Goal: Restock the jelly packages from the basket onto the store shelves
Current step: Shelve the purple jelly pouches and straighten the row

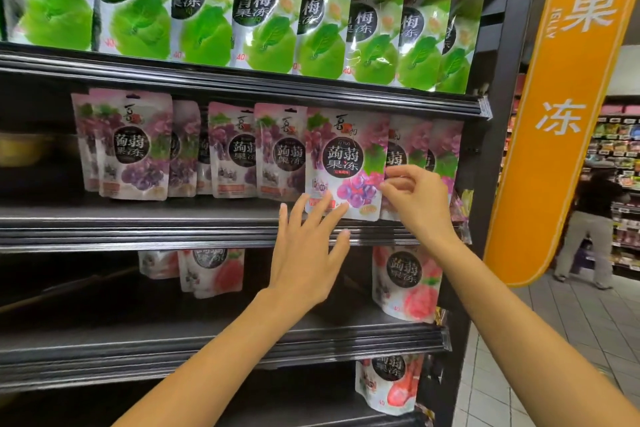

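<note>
Two bare forearms reach up from the lower edge of the view toward the shelving; the left hand (308,253) is spread with its fingers straight and apart, and its fingertips touch the bottom edge of a grape jelly package (346,163); the right hand (415,198) has its fingers curled and pinches the right edge of that same package between thumb and forefinger.

The package stands upright and faces outward at the front edge of the middle shelf (138,229), near its right end; its lower edge overlaps the shelf's front rail; just behind it on the right stand more packs of the same kind, partly hidden by the right hand; to its left a row of grape packs (131,146) runs along the shelf toward the left end, some overlapping each other.

Pink packs (405,281) stand on the shelf below, near its right end and around its middle; the shelf above carries a dense row of green packs (259,10).

Beyond the shelving's right end hangs an orange sign (561,97) with white characters; farther off a person (588,225) stands in the aisle.
</note>
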`<action>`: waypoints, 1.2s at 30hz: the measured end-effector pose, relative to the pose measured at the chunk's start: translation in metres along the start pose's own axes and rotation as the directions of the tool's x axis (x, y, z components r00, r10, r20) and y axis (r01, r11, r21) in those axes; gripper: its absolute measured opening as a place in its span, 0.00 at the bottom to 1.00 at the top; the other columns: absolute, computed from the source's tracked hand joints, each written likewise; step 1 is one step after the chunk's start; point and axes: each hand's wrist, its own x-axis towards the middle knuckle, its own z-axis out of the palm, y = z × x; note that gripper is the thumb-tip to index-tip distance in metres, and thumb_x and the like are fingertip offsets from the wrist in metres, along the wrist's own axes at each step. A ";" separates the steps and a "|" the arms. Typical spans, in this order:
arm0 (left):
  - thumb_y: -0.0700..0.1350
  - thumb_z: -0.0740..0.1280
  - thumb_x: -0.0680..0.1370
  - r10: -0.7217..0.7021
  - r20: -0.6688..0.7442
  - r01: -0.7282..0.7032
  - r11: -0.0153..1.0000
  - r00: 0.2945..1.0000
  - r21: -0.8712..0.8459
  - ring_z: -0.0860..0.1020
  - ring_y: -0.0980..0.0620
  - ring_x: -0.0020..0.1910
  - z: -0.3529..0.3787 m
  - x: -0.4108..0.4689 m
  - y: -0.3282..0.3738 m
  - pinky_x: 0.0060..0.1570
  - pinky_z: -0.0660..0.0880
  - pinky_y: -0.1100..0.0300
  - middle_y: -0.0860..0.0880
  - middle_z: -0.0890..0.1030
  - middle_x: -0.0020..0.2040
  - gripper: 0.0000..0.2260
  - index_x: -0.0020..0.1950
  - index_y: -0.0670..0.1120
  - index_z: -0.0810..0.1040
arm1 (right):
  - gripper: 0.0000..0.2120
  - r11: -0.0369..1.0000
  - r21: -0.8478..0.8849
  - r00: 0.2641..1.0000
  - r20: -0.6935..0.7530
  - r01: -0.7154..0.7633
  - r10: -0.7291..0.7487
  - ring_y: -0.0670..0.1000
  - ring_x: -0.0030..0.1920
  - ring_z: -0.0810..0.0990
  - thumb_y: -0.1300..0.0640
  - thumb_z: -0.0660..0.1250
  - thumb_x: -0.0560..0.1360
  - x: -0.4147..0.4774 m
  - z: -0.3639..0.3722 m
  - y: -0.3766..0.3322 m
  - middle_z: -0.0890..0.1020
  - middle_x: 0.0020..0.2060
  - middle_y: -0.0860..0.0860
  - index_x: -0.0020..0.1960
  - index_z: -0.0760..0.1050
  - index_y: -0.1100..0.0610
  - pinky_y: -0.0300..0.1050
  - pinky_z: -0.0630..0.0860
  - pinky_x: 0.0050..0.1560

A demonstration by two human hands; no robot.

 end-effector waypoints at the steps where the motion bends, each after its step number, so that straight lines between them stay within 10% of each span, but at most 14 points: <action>1: 0.57 0.51 0.83 0.001 -0.001 -0.001 1.000 1.000 -0.004 0.48 0.50 0.79 0.001 0.000 -0.001 0.75 0.35 0.50 0.56 0.59 0.79 0.22 0.77 0.59 0.61 | 0.10 0.998 -0.057 1.000 0.008 0.011 -0.011 0.45 0.42 0.84 0.59 0.73 0.74 -0.003 -0.001 0.002 0.85 0.39 0.49 0.54 0.82 0.58 0.45 0.82 0.48; 15: 0.57 0.50 0.83 0.004 0.002 -0.003 0.996 1.000 -0.093 0.46 0.55 0.79 0.006 0.001 0.009 0.75 0.34 0.52 0.56 0.58 0.79 0.21 0.77 0.58 0.62 | 0.10 0.987 0.019 0.987 0.004 -0.159 0.159 0.47 0.41 0.85 0.48 0.76 0.71 -0.016 -0.004 0.013 0.86 0.34 0.46 0.49 0.79 0.46 0.59 0.80 0.52; 26: 0.46 0.61 0.81 -0.005 -0.189 -0.052 0.953 0.982 -0.297 0.62 0.59 0.73 -0.004 -0.016 0.013 0.78 0.46 0.56 0.57 0.74 0.68 0.15 0.68 0.52 0.74 | 0.07 1.000 0.026 0.997 -0.081 -0.006 0.008 0.41 0.40 0.79 0.52 0.72 0.74 -0.041 -0.001 0.014 0.81 0.40 0.41 0.51 0.79 0.50 0.40 0.77 0.43; 31: 0.38 0.62 0.79 -0.155 -0.194 -0.004 0.774 0.969 -0.633 0.80 0.59 0.52 -0.011 -0.054 0.010 0.54 0.75 0.67 0.56 0.83 0.49 0.11 0.54 0.49 0.81 | 0.05 0.983 0.173 0.998 -0.033 0.062 -0.057 0.51 0.32 0.75 0.58 0.71 0.76 -0.085 0.010 0.008 0.81 0.40 0.47 0.50 0.79 0.50 0.40 0.73 0.36; 36: 0.39 0.62 0.81 -0.288 0.102 0.269 0.632 0.952 -0.727 0.79 0.60 0.39 -0.001 -0.126 -0.012 0.38 0.73 0.68 0.55 0.81 0.40 0.09 0.49 0.52 0.80 | 0.04 0.973 0.223 0.988 0.154 -0.060 0.026 0.44 0.39 0.80 0.55 0.68 0.78 -0.158 0.034 0.022 0.82 0.42 0.43 0.50 0.80 0.48 0.33 0.75 0.39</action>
